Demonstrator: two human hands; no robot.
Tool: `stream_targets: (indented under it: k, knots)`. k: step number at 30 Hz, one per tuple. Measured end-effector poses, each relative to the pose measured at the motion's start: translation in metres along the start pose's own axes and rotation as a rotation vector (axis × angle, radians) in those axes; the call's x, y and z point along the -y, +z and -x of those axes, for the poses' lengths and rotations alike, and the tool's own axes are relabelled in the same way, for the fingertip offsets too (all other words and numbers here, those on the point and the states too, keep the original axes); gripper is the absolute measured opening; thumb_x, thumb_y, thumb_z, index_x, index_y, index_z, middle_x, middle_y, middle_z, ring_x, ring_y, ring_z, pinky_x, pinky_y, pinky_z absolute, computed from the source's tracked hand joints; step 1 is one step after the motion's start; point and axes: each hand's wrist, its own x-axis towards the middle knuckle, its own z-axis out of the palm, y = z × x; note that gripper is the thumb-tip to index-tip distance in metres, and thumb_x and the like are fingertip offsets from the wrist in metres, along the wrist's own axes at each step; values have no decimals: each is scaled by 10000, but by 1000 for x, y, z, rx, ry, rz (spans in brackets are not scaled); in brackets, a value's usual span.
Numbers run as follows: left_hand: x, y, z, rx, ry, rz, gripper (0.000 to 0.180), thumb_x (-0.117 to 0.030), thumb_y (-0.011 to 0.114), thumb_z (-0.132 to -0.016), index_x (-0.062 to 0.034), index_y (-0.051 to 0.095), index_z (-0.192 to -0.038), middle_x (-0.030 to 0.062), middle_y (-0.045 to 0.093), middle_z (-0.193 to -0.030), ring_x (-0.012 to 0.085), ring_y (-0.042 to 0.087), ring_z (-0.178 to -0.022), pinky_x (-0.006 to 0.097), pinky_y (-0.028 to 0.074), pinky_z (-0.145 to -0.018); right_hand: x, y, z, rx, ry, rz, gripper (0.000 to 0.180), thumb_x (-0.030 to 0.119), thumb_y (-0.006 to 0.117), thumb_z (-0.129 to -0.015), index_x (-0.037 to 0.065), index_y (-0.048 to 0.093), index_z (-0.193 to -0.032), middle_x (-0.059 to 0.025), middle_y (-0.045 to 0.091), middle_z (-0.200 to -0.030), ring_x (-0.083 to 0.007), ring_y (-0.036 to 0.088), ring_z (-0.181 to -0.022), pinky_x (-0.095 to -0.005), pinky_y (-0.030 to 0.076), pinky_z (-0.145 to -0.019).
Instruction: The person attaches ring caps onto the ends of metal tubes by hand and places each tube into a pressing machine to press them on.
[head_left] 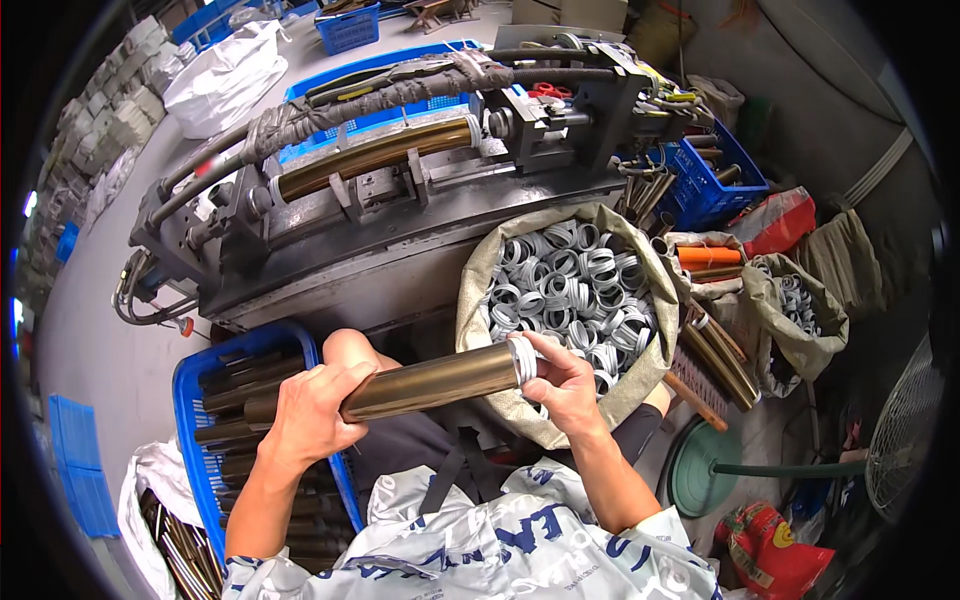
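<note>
A bronze-coloured metal tube lies across my lap area, held up and tilted slightly, its right end higher. My left hand is closed round the tube's left end. At its right end sits a pale grey-white ring, pinched between the thumb and fingers of my right hand. The ring is at the tube's mouth; how far it is fitted on, I cannot tell. Just beyond my right hand stands an open woven sack full of similar rings. Another bronze tube rests in the bench machine.
A blue crate of dark tubes stands at my left, beside a white sack of thin tubes. To the right are a smaller sack of parts, a brush, a fan and a blue crate.
</note>
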Motion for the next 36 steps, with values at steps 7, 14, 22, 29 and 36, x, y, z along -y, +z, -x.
stream_targets:
  k: [7,14,22,29,36]
  knots:
    - [-1,4,1,-15,9,-71,547,-73,725,-548,-94,640,-1088,76,607,-777,303,589,-685,398,485,-634,3,-4,-6,73,-1,192,671,32,821,-777,23,539,-1386,-152,511,-1411,-258,625,-1161,-351,527,-990]
    - [1,22,-2,-31,7,-111,586,-61,709,-541,-97,639,-1122,79,619,-821,316,590,-712,404,487,-658,-8,-22,-9,46,110,147,675,29,825,-776,17,538,-1386,-137,514,-1406,-252,616,-1171,-344,527,-988]
    - [20,16,30,-377,-506,1002,697,-314,807,-697,8,518,-1243,81,632,-959,166,603,-883,315,503,-791,15,-132,-21,-152,106,1528,509,367,773,-823,-11,678,-1151,-173,626,-1281,-299,580,-1218,-409,427,-1067]
    - [10,33,22,-653,-359,1626,666,-322,762,-825,-75,443,-1355,144,577,-1157,285,602,-1076,423,480,-1027,-42,-143,-18,-133,54,2000,249,315,758,-763,103,774,-893,-115,617,-1305,-381,445,-1318,-535,291,-1115]
    - [-8,75,20,-688,-467,1941,426,-363,641,-942,-79,592,-1256,133,638,-1243,260,619,-1139,399,475,-1031,-49,-139,-31,-96,109,1999,229,237,667,-780,30,698,-873,-179,676,-1043,-390,530,-1204,-636,257,-1104]
